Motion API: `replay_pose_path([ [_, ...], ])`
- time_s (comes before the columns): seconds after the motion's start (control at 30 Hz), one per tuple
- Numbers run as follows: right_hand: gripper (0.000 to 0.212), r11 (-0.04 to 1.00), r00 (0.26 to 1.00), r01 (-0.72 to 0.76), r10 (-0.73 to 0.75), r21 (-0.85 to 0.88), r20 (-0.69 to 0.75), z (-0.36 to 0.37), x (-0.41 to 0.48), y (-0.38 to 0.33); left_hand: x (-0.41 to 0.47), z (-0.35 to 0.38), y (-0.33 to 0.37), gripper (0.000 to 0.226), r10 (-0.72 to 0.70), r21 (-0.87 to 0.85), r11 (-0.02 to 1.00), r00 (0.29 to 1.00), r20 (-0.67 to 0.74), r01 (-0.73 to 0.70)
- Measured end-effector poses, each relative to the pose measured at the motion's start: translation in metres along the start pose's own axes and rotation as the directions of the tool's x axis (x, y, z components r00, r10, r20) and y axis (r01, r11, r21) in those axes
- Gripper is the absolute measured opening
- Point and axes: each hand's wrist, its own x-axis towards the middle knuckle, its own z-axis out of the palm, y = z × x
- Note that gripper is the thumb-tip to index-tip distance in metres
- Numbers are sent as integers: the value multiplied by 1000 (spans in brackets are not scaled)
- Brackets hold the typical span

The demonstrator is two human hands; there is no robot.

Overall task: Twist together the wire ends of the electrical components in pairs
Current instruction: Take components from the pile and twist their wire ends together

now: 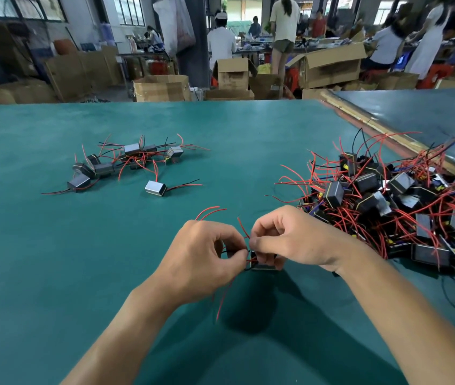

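Held component (264, 266): one small dark box-shaped electrical part, low in the middle of the view, just above the green tabletop (54, 245) and mostly hidden by fingers
Wire ends (246, 249): thin red and black leads meet in the narrow gap between the two hands; whether they are already twisted is too small to tell
Loose leads: two red wires (211, 209) arc up behind the left hand, and one red wire (222, 298) trails down below it
Left hand (201, 257): thumb and forefinger pinch the wire ends, the other fingers curled under; whether it hides a second part I cannot tell
Right hand (290, 240): thumb and forefinger pinch the same wire ends from the other side, while the lower fingers curl round the held component
Pile (392, 207): a large tangled heap of the same dark parts with red and black wires, on the tabletop to the right, near the right forearm; too many to count
Cluster (132, 158): about eight parts lying together, wires interlaced, far left on the tabletop, well apart from the hands
Single part (155, 188): one part lying alone just in front of the cluster, its red and black leads pointing right
Second tabletop (429, 112): one grey-blue surface at the far right
Background: many open cardboard boxes (162, 87) on the floor and about seven people, blurred
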Motion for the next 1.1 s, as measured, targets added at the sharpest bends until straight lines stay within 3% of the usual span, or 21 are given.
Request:
replay_pose_path([
  [0.17, 23, 999, 998, -16, 13, -49, -60, 2, 4, 1, 1, -1, -1, 5, -3, -20, 1000, 1000, 21, 3],
  [0.27, 22, 997, 983, 32, -43, -66, -180, 3, 7, 4, 2, -1, -2, 12, -33, -47, 998, 999, 39, 35],
  [0.37, 21, 987, 916, 119, -152, -110, -372, 1, 12, 9, 2, 0, -2, 13, -20, -87, 996, 1000, 2, 20],
  [0.47, 10, 966, 860, 199, -253, -166, -443, 0, 14, 8, 2, 0, -2, 6, -26, -108, 994, 1000, -12, 25],
  [0.7, 18, 974, 925, 205, -226, -98, -305, 9, 14, 5, 3, 1, -2, 15, -58, -33, 998, 998, -33, 57],
  [1.1, 15, 960, 952, 264, -275, -97, -131, 7, 6, 4, 4, 0, -4, 19, -63, -8, 998, 993, -97, 62],
])
